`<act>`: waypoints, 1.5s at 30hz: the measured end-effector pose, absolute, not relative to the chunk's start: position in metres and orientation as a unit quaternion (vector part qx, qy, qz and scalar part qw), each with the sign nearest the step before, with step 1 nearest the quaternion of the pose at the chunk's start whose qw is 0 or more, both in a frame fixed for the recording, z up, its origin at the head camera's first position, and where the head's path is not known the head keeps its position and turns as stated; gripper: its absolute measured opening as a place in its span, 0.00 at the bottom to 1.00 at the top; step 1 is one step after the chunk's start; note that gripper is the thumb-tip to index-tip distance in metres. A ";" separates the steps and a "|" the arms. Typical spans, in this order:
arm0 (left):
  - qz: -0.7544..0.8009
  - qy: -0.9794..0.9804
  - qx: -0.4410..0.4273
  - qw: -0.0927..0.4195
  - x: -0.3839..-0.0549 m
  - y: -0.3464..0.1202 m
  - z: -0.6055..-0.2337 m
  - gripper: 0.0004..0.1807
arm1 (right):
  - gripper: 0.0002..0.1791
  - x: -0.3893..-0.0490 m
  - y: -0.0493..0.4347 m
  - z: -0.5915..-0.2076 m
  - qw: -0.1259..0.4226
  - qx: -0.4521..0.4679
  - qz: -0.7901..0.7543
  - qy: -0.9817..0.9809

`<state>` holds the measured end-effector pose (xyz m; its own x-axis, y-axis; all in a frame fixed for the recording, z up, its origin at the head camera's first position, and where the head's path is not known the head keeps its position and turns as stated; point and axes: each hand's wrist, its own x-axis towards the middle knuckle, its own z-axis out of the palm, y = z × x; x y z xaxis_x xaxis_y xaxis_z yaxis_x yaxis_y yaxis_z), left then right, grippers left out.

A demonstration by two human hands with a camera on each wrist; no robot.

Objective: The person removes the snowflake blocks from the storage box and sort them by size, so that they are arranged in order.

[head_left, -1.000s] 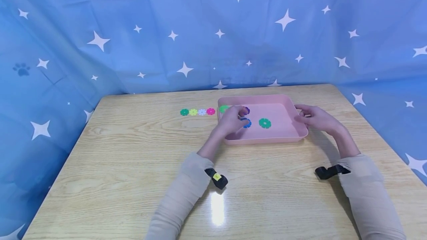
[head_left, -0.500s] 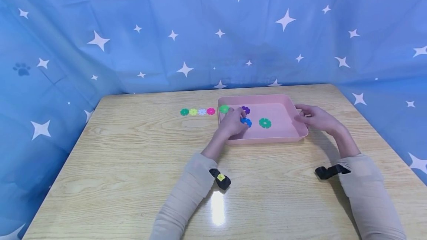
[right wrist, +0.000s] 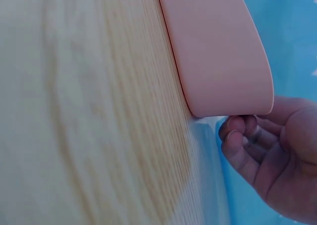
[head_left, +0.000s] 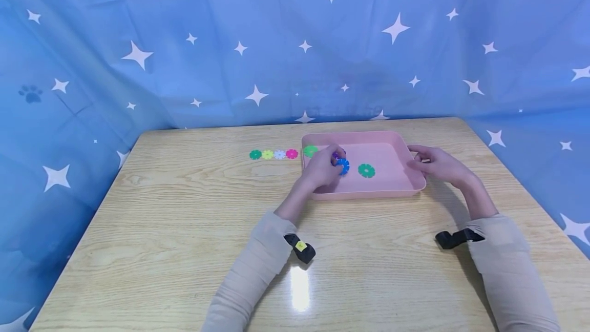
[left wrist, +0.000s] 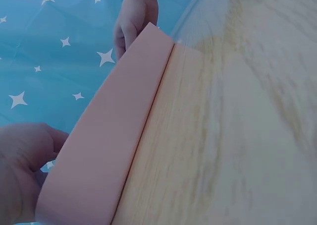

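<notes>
Inside the pink tray [head_left: 369, 194], my left hand [head_left: 321, 167] pinches a blue notched disc [head_left: 343, 166] between thumb and fingers. A purple disc [head_left: 340, 153] lies just behind it, partly covered by the fingers. My right hand [head_left: 435, 162] holds the tray's right side, thumb at the rim and fingers curled outside. In the left wrist view the tray wall [left wrist: 104, 121] hides the left fingertips. The right wrist view shows the right fingers [right wrist: 237, 145] bent beneath the corner of the tray.
A light green disc [head_left: 311, 151] and a darker green disc [head_left: 366, 170] lie in the tray. Left of it, a dark green, a yellow, a pale lilac and a pink disc [head_left: 292, 153] form a row on the wooden table [head_left: 184, 209]. A blue starry curtain [head_left: 207, 40] hangs behind.
The blue disc, pinched by my left hand, has shifted slightly back and right toward the purple disc. My right hand and the tray have stayed in place.
</notes>
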<state>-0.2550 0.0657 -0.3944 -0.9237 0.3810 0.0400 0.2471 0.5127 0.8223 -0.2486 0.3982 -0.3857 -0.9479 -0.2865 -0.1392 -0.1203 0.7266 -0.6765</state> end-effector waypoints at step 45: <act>0.547 0.833 0.060 -0.059 -0.270 -0.104 -0.387 0.11 | 0.34 -0.247 0.397 -0.384 0.115 -0.114 -0.352 0.922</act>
